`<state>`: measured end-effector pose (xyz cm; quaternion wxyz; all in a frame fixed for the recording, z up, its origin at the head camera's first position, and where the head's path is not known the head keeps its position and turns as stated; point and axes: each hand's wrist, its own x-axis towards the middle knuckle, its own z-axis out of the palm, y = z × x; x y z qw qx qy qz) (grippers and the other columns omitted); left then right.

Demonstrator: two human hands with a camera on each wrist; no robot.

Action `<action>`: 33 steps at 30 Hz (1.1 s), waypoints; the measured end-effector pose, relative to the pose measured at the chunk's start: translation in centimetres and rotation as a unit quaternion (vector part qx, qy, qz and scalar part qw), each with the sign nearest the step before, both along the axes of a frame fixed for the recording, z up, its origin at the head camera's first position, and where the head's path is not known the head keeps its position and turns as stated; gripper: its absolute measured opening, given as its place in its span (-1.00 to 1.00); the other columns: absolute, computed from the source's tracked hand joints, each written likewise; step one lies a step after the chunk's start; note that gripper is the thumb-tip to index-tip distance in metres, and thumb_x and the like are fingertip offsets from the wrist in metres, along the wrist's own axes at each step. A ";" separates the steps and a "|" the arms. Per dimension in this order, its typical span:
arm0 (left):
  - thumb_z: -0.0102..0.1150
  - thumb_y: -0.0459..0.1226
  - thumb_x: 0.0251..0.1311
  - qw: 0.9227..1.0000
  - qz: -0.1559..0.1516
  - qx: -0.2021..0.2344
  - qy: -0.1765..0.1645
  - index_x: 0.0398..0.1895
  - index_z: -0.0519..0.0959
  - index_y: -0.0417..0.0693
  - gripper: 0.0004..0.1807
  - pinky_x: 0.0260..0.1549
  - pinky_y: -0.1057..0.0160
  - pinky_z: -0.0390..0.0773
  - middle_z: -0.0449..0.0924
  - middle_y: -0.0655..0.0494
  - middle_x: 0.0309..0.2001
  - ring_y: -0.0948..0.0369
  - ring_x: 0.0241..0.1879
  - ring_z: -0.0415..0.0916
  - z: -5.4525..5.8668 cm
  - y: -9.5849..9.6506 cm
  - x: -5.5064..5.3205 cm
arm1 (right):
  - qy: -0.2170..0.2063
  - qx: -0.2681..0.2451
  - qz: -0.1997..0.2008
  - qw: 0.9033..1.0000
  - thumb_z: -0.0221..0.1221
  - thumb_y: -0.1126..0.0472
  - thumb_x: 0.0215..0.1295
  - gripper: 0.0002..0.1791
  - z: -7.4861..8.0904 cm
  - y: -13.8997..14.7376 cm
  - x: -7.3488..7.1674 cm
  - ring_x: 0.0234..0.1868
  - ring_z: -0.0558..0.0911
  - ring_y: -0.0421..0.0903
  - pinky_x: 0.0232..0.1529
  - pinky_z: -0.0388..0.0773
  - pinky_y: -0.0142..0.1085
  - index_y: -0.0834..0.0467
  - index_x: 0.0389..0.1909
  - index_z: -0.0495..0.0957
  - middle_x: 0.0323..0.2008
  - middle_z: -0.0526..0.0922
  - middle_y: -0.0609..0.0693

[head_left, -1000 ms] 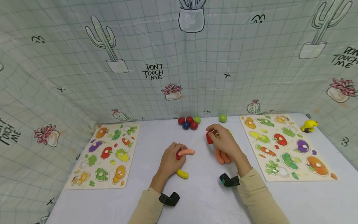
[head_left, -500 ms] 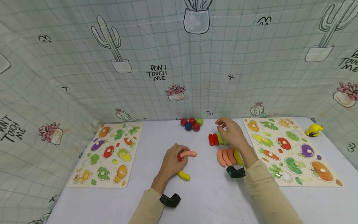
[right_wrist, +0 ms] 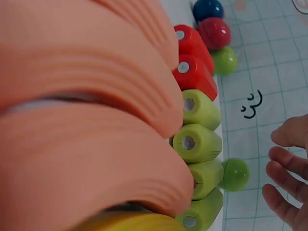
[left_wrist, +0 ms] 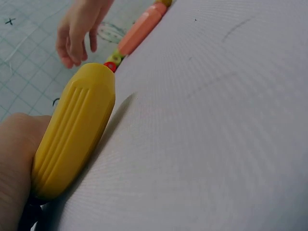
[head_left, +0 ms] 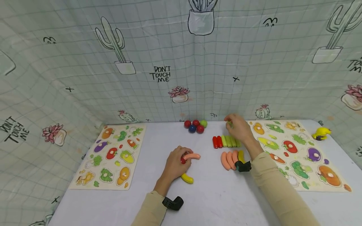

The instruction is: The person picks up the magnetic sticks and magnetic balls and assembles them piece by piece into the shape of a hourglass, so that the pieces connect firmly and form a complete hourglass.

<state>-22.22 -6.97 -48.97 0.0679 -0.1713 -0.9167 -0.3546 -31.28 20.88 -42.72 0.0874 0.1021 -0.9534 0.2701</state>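
My left hand [head_left: 176, 161] rests low on the table, its fingers curled round an orange curved piece [head_left: 193, 156] and a small red piece [head_left: 183, 160]. A yellow curved piece [head_left: 187, 178] lies beside that hand, and it fills much of the left wrist view. At the back right, my right hand [head_left: 238, 128] reaches over a green ball [head_left: 230, 123], partly hidden by it. In the right wrist view, the loosely bent fingers [right_wrist: 284, 175] show a gap from the green ball [right_wrist: 236, 174].
Red [head_left: 217, 142] and green [head_left: 230, 141] pieces form a row. Orange curved pieces [head_left: 229, 160] and a yellow one [head_left: 241, 156] lie nearer. Several balls [head_left: 200, 129] cluster at the back. Puzzle boards stand left [head_left: 135, 138] and right [head_left: 308, 186], with a yellow toy [head_left: 321, 133] far right.
My right hand has left the row of red and green pieces and moved back and right, to the green ball. My left hand keeps its place. The head view has shifted slightly.
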 end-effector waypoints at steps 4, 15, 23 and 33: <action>0.24 -0.30 0.07 1.000 -0.005 0.003 -0.002 -0.14 0.57 0.10 -0.75 -0.32 0.33 0.26 0.51 0.17 -0.24 0.28 -0.36 0.32 0.0 0.2 0.0 | 0.008 0.016 -0.008 1.000 0.04 0.29 0.30 -0.75 0.1 0.5 -0.6 -0.03 0.46 0.15 -0.02 0.44 0.05 0.28 -0.05 0.49 -0.02 0.48 0.23; 0.24 -0.29 0.07 1.000 -0.003 -0.004 0.000 -0.16 0.57 0.11 -0.77 -0.30 0.34 0.28 0.52 0.19 -0.24 0.29 -0.34 0.34 -0.2 0.4 0.5 | -0.022 0.045 -0.002 0.999 -0.01 0.31 0.26 -0.65 -0.9 1.6 -1.5 0.21 0.33 0.28 0.16 0.30 0.17 0.29 0.05 0.47 0.18 0.36 0.33; 0.26 -0.29 0.07 1.000 0.001 -0.005 0.002 -0.16 0.57 0.11 -0.76 -0.30 0.34 0.29 0.52 0.19 -0.24 0.29 -0.35 0.32 -0.1 0.3 0.4 | -0.063 0.071 0.018 0.995 0.06 0.32 0.23 -0.65 -1.1 1.8 -1.9 0.14 0.41 0.27 0.10 0.36 0.15 0.29 0.05 0.47 0.13 0.41 0.32; 0.25 -0.29 0.08 1.000 0.002 -0.008 0.005 -0.16 0.57 0.11 -0.76 -0.28 0.33 0.30 0.53 0.18 -0.22 0.29 -0.33 0.33 0.0 -0.1 0.1 | -0.071 0.076 0.023 0.994 0.06 0.31 0.24 -0.65 -0.7 1.5 -2.5 0.09 0.45 0.25 0.11 0.36 0.14 0.29 0.06 0.45 0.09 0.43 0.32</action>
